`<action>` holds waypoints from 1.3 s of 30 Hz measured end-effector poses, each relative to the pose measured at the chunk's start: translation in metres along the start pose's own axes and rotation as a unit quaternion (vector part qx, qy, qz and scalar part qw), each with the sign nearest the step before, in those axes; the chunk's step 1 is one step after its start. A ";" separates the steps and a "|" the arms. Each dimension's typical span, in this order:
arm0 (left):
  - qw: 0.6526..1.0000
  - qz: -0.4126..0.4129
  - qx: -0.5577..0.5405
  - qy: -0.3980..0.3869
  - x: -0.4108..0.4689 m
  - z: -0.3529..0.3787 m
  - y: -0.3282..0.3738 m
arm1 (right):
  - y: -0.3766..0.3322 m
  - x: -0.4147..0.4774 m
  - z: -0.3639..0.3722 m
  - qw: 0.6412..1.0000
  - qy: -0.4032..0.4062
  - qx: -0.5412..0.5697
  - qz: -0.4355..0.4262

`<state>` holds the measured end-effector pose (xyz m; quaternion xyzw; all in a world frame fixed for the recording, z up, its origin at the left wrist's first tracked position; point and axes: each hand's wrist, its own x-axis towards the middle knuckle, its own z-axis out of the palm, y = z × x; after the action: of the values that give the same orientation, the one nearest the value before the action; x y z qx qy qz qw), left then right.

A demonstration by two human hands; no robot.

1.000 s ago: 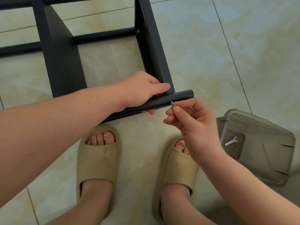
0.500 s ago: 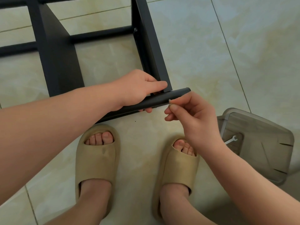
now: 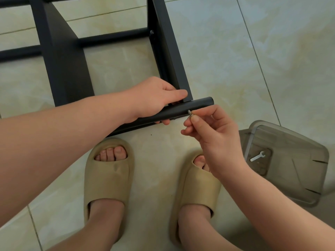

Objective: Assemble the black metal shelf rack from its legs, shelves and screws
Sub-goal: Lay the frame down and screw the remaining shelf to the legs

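Pinching a screw (image 3: 189, 113), the right grip (image 3: 213, 131) is aiming forward at the crosswise leg (image 3: 199, 104) the left grip (image 3: 154, 98) is clasping.

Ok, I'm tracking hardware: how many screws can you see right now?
2. One screw is pinched in the right hand, its tip at the black tube; one fastened screw sits at the crossbar joint farther up. Others may be hidden.

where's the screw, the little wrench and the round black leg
screw (image 3: 189, 112): head view, on its exposed shank.
wrench (image 3: 257, 156): head view, on the middle of its handle.
black leg (image 3: 201, 104): head view, on the bare stretch near its end.
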<state>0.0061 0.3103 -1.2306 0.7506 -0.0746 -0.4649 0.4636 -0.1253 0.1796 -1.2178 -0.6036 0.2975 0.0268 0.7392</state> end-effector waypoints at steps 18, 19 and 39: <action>1.000 -0.014 0.004 0.003 0.001 0.000 0.004 | 0.006 0.007 -0.014 0.919 -0.016 -0.330 -0.214; 1.000 -0.013 0.004 0.003 0.001 0.000 0.003 | 0.007 0.006 -0.013 0.928 -0.014 -0.315 -0.198; 1.000 -0.001 -0.009 0.004 0.003 -0.001 0.000 | -0.008 0.002 0.002 0.995 0.025 -0.085 -0.035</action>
<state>0.0086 0.3097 -1.2320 0.7484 -0.0676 -0.4633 0.4698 -0.1193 0.1786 -1.2113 -0.6753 0.2909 0.0108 0.6777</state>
